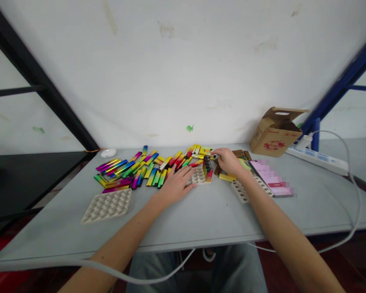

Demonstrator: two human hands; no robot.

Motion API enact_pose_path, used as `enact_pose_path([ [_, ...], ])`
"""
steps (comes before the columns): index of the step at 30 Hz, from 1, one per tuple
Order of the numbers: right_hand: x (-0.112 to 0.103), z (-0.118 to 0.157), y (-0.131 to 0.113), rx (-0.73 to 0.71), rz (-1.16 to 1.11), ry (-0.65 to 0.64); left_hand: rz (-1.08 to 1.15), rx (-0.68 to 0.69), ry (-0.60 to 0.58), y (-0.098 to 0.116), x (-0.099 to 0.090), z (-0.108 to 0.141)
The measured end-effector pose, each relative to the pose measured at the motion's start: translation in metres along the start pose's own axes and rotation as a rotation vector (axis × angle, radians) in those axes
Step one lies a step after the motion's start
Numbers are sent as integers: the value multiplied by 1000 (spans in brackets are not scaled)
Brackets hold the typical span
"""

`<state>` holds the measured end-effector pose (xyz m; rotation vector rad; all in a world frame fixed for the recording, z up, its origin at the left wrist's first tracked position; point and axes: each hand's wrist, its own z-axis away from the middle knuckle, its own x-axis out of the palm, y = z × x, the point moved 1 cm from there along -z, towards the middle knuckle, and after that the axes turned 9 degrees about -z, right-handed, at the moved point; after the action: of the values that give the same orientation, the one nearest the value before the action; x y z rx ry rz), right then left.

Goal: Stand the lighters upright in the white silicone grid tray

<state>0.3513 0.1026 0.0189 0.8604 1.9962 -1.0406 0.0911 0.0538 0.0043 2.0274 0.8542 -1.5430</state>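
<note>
Left hand (175, 185): fingers spread, open, on edge of moulded pulp tray (198, 177) | right hand (228, 160): fingers reach rainbow metal sticks (149, 173) on table (201, 219), hold unconfirmed (fingertips obscured) | pink sheet (271, 177): pixelated, unreadable

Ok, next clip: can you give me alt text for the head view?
The left hand rests at the edge of a beige moulded tray of upright sticks, beside a pile of shiny rainbow-gradient sticks on a pale grey table. The right hand reaches just past the tray. A brown cardboard box stands behind.
</note>
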Motion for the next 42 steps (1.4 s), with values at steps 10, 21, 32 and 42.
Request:
enact_pose_path([
  [10,8,-17,-6,147,153,-85,76,7,18,-6,-5,3],
  [21,13,-17,-2,191,-219,125,97,10,21,-9,-4,6],
  [32,1,-21,2,395,-1361,495,106,-5,4,-9,-4,6],
  [42,-10,-10,-32,445,-1527,134,126,-3,-4,-9,-6,6],
])
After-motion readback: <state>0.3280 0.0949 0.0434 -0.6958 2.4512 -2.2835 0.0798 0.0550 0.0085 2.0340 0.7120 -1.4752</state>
